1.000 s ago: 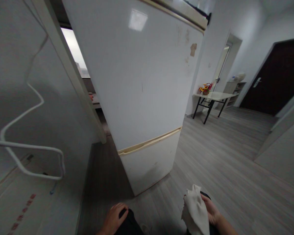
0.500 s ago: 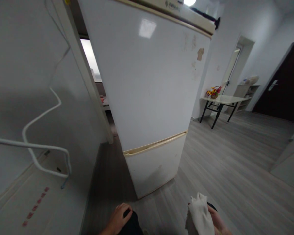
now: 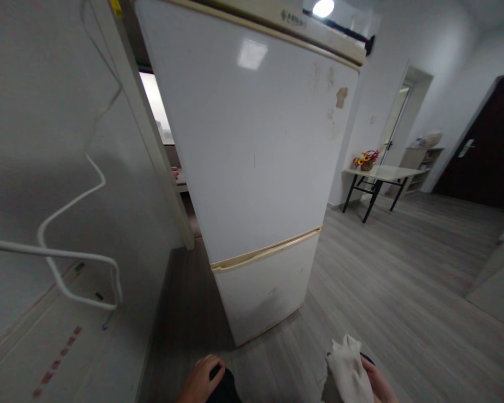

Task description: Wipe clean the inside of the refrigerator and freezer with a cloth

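My left hand rests at the bottom of the head view on something dark, apparently a trouser-covered knee. Its thumb stands apart from the fingers and nothing is held. At the lower right my right hand grips a crumpled whitish cloth, which hides part of the fingers. In front of both hands stands a tall white refrigerator with two closed doors and cream trim. Brownish stains mark its upper right, and a short dark line runs down the middle of the upper door.
White cable trunking or cord loops along the wall at left. A doorway opens beside the refrigerator. Farther right, a table carries a flower basket, with a shelf unit and a dark door behind. Grey wood-look floor spreads between them.
The view has tilted up slightly, so the refrigerator's top sits a little lower in the picture. The cloth in my right hand has shifted slightly right. My left hand stays resting.
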Demonstrator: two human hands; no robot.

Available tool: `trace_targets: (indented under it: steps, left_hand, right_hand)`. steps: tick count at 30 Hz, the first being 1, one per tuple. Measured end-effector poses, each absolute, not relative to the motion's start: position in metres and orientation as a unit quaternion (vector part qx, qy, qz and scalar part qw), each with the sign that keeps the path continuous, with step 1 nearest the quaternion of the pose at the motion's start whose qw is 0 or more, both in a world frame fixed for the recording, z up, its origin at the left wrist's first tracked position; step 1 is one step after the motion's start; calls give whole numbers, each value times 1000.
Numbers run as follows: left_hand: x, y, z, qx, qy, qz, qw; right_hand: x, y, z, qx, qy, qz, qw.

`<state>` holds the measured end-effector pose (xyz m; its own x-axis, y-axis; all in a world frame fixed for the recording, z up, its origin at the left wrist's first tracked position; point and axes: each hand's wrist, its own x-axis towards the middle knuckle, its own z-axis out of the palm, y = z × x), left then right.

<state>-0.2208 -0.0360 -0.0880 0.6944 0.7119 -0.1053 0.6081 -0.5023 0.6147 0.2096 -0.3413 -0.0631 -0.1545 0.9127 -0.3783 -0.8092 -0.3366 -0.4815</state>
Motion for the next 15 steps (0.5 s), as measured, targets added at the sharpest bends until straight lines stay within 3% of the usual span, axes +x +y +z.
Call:
trace_targets:
  steps: [15]
  left_hand:
    - [-222,-31,-100,863,377,96,323]
  right_hand:
    - [213,-343,-76,-282,-35,756,590]
